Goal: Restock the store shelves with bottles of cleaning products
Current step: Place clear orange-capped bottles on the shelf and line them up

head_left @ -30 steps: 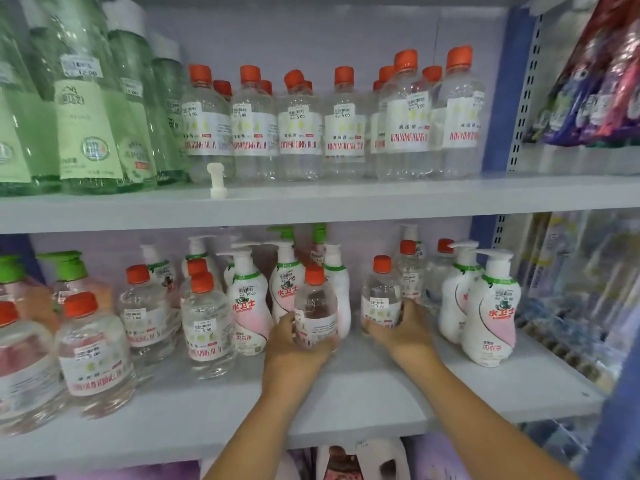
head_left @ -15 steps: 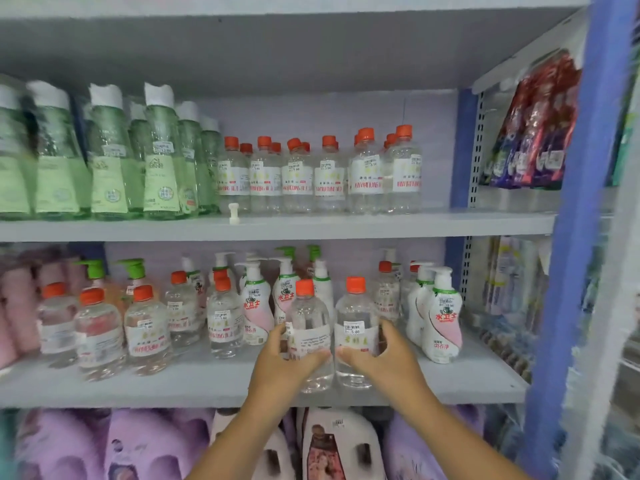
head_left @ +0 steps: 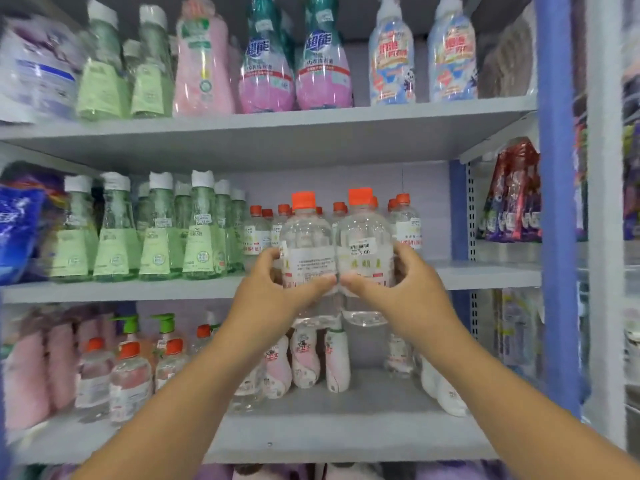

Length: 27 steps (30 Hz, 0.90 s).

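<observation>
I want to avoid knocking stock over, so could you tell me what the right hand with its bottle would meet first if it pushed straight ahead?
Probably the orange-capped bottles standing on the middle shelf; depth is unclear.

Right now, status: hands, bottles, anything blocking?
Left hand grips left bottle, right hand grips right bottle. Both held up side by side before the middle shelf. Orange-capped row fills the spot behind.
</observation>
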Each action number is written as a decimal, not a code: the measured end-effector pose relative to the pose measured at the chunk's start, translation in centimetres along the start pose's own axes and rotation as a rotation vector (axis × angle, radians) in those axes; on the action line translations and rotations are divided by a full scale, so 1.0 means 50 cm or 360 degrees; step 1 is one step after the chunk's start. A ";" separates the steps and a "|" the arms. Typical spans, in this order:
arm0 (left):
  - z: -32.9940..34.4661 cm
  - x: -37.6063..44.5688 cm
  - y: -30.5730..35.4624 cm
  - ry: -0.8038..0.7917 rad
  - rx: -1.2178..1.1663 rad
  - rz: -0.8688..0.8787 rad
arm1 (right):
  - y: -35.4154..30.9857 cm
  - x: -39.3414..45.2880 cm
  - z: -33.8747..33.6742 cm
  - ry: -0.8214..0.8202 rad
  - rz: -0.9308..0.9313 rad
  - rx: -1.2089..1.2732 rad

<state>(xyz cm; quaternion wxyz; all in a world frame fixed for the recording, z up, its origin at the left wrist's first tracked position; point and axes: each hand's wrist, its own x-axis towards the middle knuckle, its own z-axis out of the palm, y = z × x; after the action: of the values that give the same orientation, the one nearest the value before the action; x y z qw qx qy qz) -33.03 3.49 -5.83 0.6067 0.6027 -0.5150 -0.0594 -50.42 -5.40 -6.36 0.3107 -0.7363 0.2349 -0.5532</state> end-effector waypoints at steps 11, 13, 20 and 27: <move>-0.011 0.230 -0.015 -0.0057 0.0467 -0.0008 | 0.036 0.188 0.104 0.0138 0.0138 -0.0231; -0.006 0.263 -0.029 -0.0083 0.0485 -0.0051 | 0.054 0.207 0.119 0.0163 0.0180 -0.0291; 0.003 0.321 -0.053 -0.0250 0.0479 -0.0116 | 0.089 0.260 0.153 0.0129 0.0225 -0.0749; -0.061 0.377 -0.054 -0.0599 0.0561 -0.0115 | 0.109 0.279 0.137 0.0049 0.0278 -0.0855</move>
<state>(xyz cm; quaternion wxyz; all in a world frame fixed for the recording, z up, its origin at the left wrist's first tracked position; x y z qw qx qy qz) -20.70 -8.25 3.25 0.3832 0.6956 -0.5992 -0.1014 -40.00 -17.48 -2.29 0.1473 -0.7607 0.4405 -0.4533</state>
